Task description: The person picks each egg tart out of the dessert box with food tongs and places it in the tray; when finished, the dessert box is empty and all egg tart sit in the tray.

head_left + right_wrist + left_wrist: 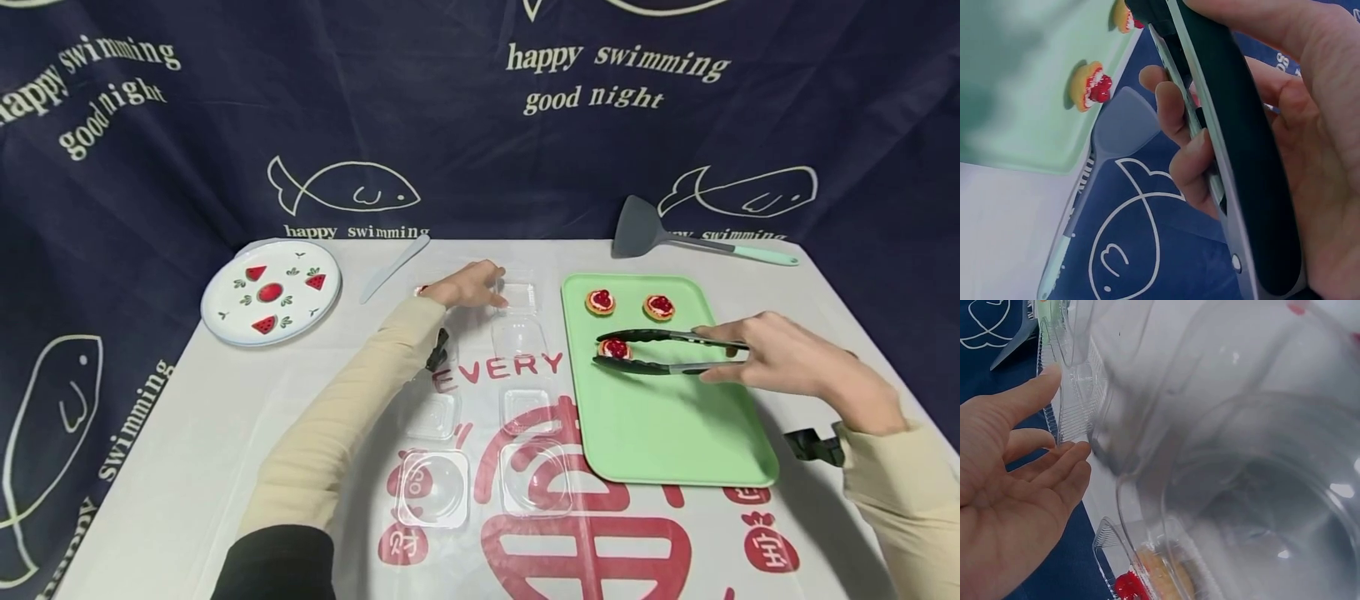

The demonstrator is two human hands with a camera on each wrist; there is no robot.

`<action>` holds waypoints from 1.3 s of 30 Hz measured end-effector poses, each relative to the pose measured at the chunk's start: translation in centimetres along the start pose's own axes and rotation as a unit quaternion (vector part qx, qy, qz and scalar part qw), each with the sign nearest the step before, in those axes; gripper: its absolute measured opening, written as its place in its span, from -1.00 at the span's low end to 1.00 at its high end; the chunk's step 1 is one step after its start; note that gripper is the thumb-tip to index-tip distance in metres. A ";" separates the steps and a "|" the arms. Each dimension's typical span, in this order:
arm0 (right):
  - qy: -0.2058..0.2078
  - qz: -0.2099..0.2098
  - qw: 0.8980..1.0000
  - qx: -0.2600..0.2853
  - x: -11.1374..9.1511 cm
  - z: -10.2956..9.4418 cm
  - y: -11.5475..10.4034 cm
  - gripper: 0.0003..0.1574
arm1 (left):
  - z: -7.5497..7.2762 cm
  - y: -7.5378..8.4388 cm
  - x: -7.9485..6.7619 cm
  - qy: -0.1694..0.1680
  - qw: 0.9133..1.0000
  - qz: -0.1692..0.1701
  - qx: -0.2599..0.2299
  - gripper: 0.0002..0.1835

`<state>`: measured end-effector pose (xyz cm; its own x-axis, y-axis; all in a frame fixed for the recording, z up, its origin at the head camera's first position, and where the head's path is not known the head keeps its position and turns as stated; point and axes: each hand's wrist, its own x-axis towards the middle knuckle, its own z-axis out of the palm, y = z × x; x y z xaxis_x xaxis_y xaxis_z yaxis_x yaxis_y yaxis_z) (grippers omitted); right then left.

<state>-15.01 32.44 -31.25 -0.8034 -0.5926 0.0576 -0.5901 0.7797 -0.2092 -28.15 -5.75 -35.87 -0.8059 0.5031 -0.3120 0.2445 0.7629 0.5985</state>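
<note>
My right hand point(795, 354) grips black-and-silver tongs point(675, 367), whose tips lie on both sides of a red-topped tart point(614, 350) on the green tray point(675, 433). Two more tarts point(600, 302) point(659, 307) sit farther back on that tray. At the back, my left hand point(468, 286) is spread beside a clear plastic box point(519, 297); in the left wrist view its fingertips point(1079, 453) are at the box's ribbed edge point(1075, 419). Whether they press it is unclear. Below that hand, another clear box holds a tart point(1163, 575), mostly hidden in the head view.
Several clear boxes point(433, 490) stand in two columns left of the tray. A watermelon-patterned plate point(292, 312) and a pale blue knife point(393, 268) lie at the back left. Behind the tray lies a grey spatula point(637, 227), close to the dark curtain point(480, 125).
</note>
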 end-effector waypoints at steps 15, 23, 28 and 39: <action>-0.005 0.029 0.999 0.026 0.0 0.4 0.3 -0.28 | -0.7 0.6 -0.1 0.017 1.000 -0.002 0.004 -0.29; 0.000 0.041 0.999 0.009 -0.1 0.2 0.3 -0.21 | -0.5 0.2 0.0 0.031 0.999 0.015 0.005 -0.36; 0.009 0.029 0.999 0.013 -0.2 0.7 0.2 -0.16 | -0.6 -0.3 -0.4 0.011 1.000 0.011 -0.014 -0.26; 0.035 0.050 0.998 0.007 -1.0 0.2 -0.5 -0.06 | -3.2 -3.1 -3.5 0.055 0.996 0.045 -0.043 -0.30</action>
<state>-13.92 32.57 -31.35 -0.8625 -0.4953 0.1035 -0.5052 0.8314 -0.2315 -27.78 -11.20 -34.25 -0.8382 0.5171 -0.1733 0.2756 0.6759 0.6836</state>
